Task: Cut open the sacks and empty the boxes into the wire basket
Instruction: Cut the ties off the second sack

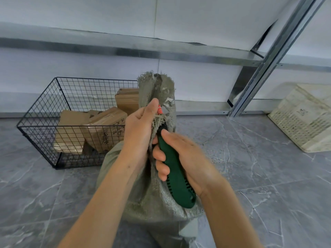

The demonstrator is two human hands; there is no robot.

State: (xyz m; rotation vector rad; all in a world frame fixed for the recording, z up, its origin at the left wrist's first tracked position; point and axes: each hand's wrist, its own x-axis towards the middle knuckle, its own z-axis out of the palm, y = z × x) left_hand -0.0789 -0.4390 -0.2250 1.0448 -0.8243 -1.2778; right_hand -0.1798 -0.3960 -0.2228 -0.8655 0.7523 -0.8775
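on grey tiles (pixel 250 167) by the wall (pixel 197 77) sits a wire basket (pixel 40 144).

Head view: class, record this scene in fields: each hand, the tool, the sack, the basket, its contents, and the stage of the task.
left hand: grips the sack's bunched neck
right hand: holds the cutter by its green handle
cutter: tip at the frayed neck; blade hidden
sack: grey-green, woven, upright on the floor
wire basket: black, on the floor, left of the sack
boxes: several brown cardboard ones inside the basket
stage: cutting at the neck; sack looks full
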